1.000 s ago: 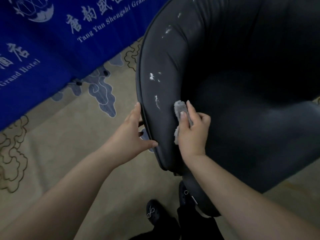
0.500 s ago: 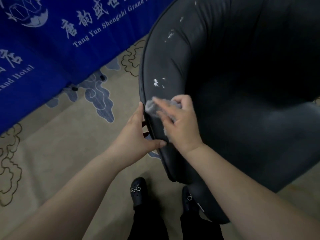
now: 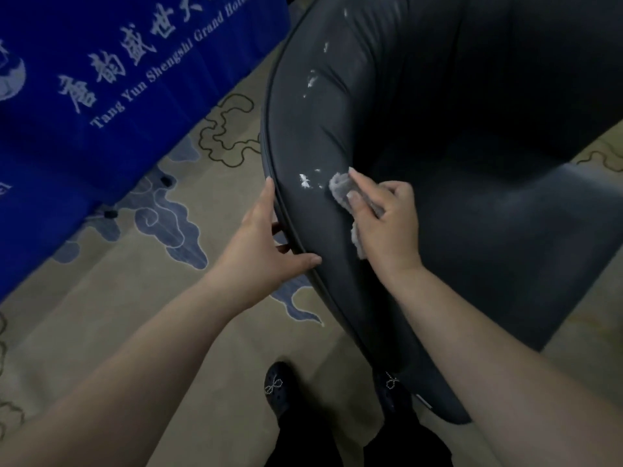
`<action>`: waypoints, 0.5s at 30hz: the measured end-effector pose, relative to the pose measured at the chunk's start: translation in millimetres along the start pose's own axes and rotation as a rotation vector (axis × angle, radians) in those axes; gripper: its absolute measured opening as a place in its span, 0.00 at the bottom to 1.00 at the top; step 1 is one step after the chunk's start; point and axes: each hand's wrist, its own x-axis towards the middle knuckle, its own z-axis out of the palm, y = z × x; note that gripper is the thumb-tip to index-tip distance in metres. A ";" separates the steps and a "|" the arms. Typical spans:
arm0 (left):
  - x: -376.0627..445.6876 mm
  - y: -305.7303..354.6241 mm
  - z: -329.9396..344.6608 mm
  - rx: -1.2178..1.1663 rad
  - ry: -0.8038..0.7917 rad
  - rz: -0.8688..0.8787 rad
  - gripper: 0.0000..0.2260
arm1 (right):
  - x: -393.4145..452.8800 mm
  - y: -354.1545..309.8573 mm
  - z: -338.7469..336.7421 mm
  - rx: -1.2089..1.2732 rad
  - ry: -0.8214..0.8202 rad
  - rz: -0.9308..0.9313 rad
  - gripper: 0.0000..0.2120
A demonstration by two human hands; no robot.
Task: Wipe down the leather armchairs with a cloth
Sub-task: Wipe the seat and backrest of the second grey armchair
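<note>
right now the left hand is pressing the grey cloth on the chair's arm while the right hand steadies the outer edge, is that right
Not quite: the hands are swapped. In the head view the right hand holds the grey cloth against the dark leather armchair, beside the white marks. The left hand holds no cloth and steadies the chair's outer edge.

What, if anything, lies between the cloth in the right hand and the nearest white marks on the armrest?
Nothing visible. The right hand holds the grey cloth on the armchair, just right of the white marks, with only bare leather between.
</note>
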 end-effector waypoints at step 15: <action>39.4 -0.9 -35.0 0.069 -0.109 0.125 0.42 | -0.4 -27.7 40.6 -0.156 -0.022 -0.285 0.17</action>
